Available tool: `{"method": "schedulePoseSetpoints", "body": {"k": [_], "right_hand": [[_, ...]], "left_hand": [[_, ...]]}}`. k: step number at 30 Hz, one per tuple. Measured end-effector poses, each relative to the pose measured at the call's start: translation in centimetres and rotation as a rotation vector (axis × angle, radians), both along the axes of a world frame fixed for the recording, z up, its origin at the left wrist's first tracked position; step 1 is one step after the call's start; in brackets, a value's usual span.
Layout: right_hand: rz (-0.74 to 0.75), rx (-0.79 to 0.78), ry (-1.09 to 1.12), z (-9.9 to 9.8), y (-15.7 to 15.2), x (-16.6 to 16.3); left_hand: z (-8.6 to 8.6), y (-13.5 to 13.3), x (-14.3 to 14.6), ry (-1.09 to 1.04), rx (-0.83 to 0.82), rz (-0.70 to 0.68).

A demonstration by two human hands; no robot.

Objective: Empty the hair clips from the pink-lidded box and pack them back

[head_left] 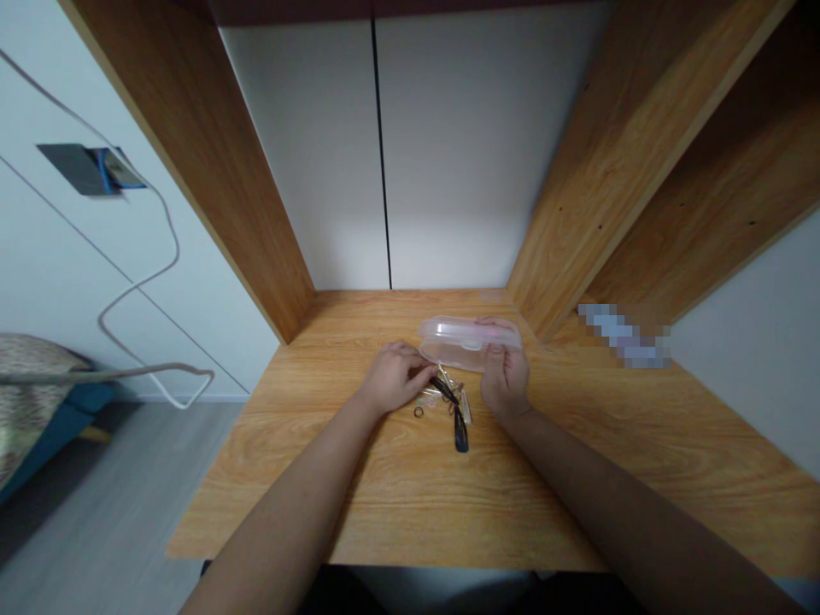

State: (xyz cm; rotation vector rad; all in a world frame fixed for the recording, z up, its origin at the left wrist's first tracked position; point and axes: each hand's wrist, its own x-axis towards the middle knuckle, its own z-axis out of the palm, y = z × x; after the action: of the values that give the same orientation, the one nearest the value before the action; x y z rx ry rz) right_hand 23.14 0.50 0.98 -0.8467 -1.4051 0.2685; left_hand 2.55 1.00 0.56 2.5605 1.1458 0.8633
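My right hand grips the right end of a clear plastic case, held just above the wooden tabletop with its lid raised. My left hand reaches in at the near left of the case, thumb and fingers brought together at the edge of a small pile. What lies between those fingertips is hidden. A dark hair clip extends away from them. Closer to me lies a black hair clip, beside a pale clip. A small dark hair tie rests below my left hand.
Wooden uprights flank the tabletop, the left panel and the right panel, with a white back wall between. A blurred-out object lies at the right. A white cable hangs at the left.
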Motion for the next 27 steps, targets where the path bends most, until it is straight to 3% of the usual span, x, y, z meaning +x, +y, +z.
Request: {"method": "schedulePoseSetpoints", "body": {"k": [8,13,20,27], "right_hand": [[-0.018,-0.051,-0.095,-0.7,0.3,0.3],[-0.059,-0.108,-0.094,-0.8,0.5,0.3],[-0.015,-0.201,-0.028,-1.4,1.5,0.3],[0.043,-0.249,0.027,-1.9,1.8,0.3]], "left_hand": [[-0.5,0.2,-0.2,-0.088,0.033,0.216],[-0.6,0.2,-0.1,-0.225,0.042,0.154],[0.2,-0.2,0.0,-0.168,0.076,0.000],[0.0,0.0,0.0,-0.181,0.093,0.166]]}}
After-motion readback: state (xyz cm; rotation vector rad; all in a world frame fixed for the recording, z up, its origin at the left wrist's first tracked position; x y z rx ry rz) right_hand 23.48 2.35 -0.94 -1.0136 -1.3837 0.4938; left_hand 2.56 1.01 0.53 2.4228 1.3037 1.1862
